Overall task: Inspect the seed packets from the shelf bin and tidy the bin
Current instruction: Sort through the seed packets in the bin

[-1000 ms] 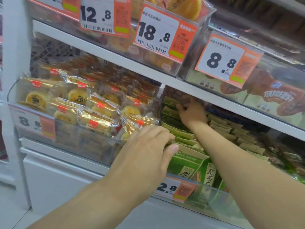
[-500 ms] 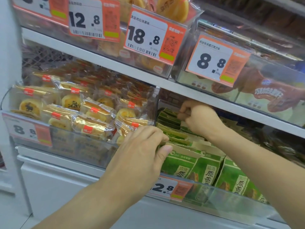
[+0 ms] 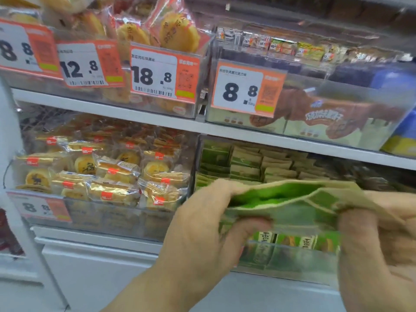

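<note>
A green seed packet (image 3: 288,206) is held between both hands, just in front of the clear bin (image 3: 292,260). Its left end is gripped by the left hand (image 3: 209,224), its right end pinched by the right hand (image 3: 378,230). More green packets (image 3: 252,165) are stacked in the bin behind.

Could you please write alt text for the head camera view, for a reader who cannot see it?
Both hands, left hand and right hand, grip green seed packets before a clear shelf bin holding more; wrapped pastries fill the neighbouring bin.

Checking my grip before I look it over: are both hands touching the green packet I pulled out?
Touching. The head view shows the left hand and right hand each pinching an end of the green packet, held in front of the bin.
</note>
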A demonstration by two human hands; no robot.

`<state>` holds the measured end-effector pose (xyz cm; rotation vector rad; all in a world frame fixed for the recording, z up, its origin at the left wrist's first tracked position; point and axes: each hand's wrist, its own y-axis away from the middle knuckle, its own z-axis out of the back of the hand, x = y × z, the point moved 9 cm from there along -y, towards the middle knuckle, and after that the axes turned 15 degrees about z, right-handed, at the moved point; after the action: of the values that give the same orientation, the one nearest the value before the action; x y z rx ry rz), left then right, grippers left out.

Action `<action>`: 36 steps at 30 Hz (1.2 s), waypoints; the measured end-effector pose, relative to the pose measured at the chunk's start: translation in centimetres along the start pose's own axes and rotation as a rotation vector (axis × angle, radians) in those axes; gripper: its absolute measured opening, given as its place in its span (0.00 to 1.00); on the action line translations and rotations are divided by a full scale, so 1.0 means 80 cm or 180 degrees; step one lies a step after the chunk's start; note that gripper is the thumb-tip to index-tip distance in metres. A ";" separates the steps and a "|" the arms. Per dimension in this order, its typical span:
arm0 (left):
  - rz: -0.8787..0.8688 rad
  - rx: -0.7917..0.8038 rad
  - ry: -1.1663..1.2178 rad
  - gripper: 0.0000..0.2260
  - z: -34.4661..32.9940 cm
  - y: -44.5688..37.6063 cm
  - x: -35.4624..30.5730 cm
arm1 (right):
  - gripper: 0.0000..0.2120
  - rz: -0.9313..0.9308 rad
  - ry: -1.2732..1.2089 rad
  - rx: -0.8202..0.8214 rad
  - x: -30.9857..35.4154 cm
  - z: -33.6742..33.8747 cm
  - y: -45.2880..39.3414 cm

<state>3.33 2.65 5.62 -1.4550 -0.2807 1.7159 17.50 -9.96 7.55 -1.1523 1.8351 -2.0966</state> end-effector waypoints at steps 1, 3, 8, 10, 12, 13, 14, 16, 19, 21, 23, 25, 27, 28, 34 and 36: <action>0.0132 0.0189 0.0138 0.13 -0.008 0.004 -0.005 | 0.28 -0.0288 -0.0051 -0.0143 -0.006 0.010 0.001; 0.0892 0.0594 0.0265 0.20 -0.035 0.015 0.009 | 0.27 -0.0961 -0.0215 0.0002 -0.029 0.016 0.006; 0.2498 0.1754 0.0584 0.12 -0.123 0.076 0.072 | 0.17 -0.2749 -0.0181 0.0541 -0.103 0.051 0.098; 0.2842 0.2164 0.0645 0.08 -0.148 0.105 0.093 | 0.17 -0.3241 -0.0184 0.0496 -0.118 0.071 0.149; 0.2955 0.2547 0.0411 0.09 -0.162 0.132 0.108 | 0.16 -0.3741 -0.0256 0.0543 -0.123 0.082 0.193; 0.3029 0.2661 0.0325 0.10 -0.166 0.142 0.115 | 0.15 -0.3985 -0.0324 0.0639 -0.124 0.085 0.212; 0.3140 0.2694 0.0297 0.10 -0.169 0.151 0.123 | 0.14 -0.4161 -0.0376 0.0790 -0.126 0.088 0.228; 0.3424 0.2581 0.0295 0.10 -0.174 0.167 0.136 | 0.15 -0.4325 -0.0412 0.1097 -0.130 0.092 0.248; 0.3840 0.2524 0.0497 0.10 -0.191 0.188 0.143 | 0.12 -0.4295 -0.0367 0.1199 -0.138 0.104 0.258; 0.4040 0.2826 0.0737 0.12 -0.204 0.198 0.137 | 0.12 -0.4221 -0.0265 0.1274 -0.143 0.111 0.258; 0.4065 0.3120 0.0815 0.12 -0.212 0.203 0.128 | 0.13 -0.4193 -0.0242 0.1286 -0.147 0.116 0.258; 0.4104 0.3091 0.0728 0.11 -0.212 0.203 0.129 | 0.13 -0.4207 -0.0254 0.1248 -0.149 0.118 0.259; 0.4230 0.2878 0.0678 0.11 -0.210 0.207 0.133 | 0.14 -0.4319 -0.0372 0.1295 -0.148 0.116 0.265; 0.4310 0.2756 0.0699 0.12 -0.210 0.210 0.134 | 0.15 -0.4413 -0.0481 0.1382 -0.146 0.113 0.269; 0.4941 0.1678 0.0978 0.10 -0.199 0.242 0.146 | 0.23 -0.4832 -0.0705 0.2086 -0.134 0.123 0.304; 0.5120 0.1552 0.0978 0.10 -0.196 0.253 0.149 | 0.26 -0.4901 -0.0763 0.2112 -0.129 0.127 0.314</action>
<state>8.62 -6.65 -20.53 -1.5227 1.7877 2.2876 21.48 -18.72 -19.82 -2.7275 -0.2565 -2.4215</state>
